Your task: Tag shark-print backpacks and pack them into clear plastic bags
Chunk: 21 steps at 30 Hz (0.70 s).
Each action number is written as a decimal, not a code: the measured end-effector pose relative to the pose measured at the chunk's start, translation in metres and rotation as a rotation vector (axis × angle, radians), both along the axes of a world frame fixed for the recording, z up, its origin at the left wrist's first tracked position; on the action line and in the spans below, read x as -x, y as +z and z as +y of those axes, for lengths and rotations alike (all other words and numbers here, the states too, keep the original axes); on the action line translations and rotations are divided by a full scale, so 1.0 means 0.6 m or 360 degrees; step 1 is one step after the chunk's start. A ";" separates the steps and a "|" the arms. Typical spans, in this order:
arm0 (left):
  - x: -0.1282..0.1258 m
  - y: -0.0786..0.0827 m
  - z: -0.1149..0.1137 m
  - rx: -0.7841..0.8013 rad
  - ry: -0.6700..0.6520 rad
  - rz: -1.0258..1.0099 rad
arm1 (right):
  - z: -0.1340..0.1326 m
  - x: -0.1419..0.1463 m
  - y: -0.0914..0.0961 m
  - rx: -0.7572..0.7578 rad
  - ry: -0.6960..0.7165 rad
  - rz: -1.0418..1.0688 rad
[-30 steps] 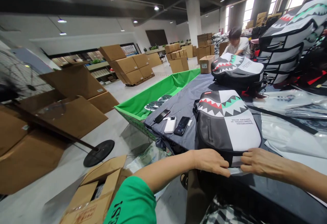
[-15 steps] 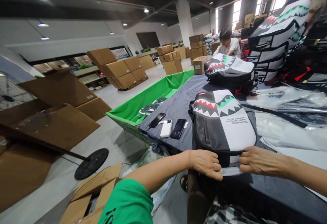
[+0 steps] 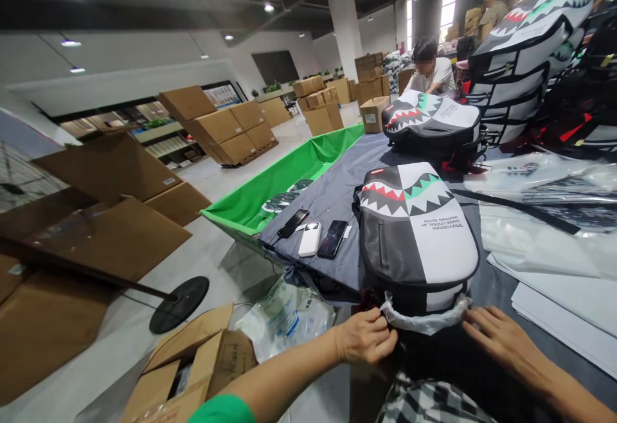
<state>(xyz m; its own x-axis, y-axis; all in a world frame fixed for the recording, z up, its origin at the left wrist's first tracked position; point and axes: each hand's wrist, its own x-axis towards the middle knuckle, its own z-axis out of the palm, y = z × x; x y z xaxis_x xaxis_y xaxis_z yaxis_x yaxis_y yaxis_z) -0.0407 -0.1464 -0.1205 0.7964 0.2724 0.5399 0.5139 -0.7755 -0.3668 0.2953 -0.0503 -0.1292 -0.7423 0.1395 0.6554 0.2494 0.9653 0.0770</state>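
In the head view, have a shark-mouth backpack (image 3: 424, 230) lying front up on the gray cloth-covered tabletop (image 3: 347, 172), split dark and white, with red and green bands in the toothed print and lettering turned upside down. Have white plastic film (image 3: 429, 324) curving around the near end of this backpack. With the left hand (image 3: 366, 337), pinch the film's left end, fingers bunched tight, at the near left of the backpack. Hold the right hand (image 3: 501, 339) by the film's right end, at the near right of the backpack, fingers half bent and slightly spread; cannot tell whether pinching the film or only touching it.

See, left of the backpack, a black smartphone (image 3: 332, 239), then a white handheld device (image 3: 309, 239), then a second black phone (image 3: 293, 224) farther out. Find a green-lined bin (image 3: 263, 182) beyond these, also left of the backpack. Notice another backpack (image 3: 436, 121) just beyond the first, with a co-worker in a white shirt (image 3: 441, 74) behind it and a tall stack of backpacks (image 3: 515, 76) to the far right. Note, right of the backpack, a black strap (image 3: 525, 207) stretched across clear plastic bags (image 3: 554, 243), and white sheets (image 3: 569, 326) closer in. See checkered cloth (image 3: 429, 404) below the near end of the backpack, and an open cardboard box (image 3: 212, 352) well to the left.
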 end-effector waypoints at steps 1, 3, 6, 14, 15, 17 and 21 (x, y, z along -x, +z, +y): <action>-0.010 0.010 -0.001 0.0004 -0.0032 -0.0081 | -0.010 -0.007 -0.011 0.0216 -0.0129 0.0126; -0.039 0.036 0.006 0.0152 0.0022 -0.0196 | -0.028 -0.012 -0.024 0.0831 -0.0483 0.0444; -0.097 0.074 0.036 0.0821 0.0473 -0.0129 | -0.038 0.009 -0.026 0.1824 -0.0817 0.0792; -0.160 0.117 0.088 0.2215 0.0791 -0.0020 | -0.029 0.083 -0.037 0.2144 -0.0897 0.1251; -0.159 0.114 0.088 0.2310 0.0775 -0.0099 | -0.027 0.087 -0.044 0.2123 -0.0927 0.1295; -0.157 0.108 0.086 0.2392 0.0787 -0.0245 | -0.021 0.093 -0.056 0.2136 -0.0928 0.1348; -0.154 0.099 0.083 0.2293 0.0856 -0.0322 | -0.018 0.105 -0.062 0.2263 -0.0798 0.1380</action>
<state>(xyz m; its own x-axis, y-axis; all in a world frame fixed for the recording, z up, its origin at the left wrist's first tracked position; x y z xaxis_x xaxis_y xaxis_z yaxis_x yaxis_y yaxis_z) 0.0516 -0.0963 -0.0612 0.3862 0.8581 -0.3383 0.7851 -0.1133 0.6090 0.2325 -0.0611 -0.1665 0.0207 0.9996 -0.0215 0.0269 -0.0220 -0.9994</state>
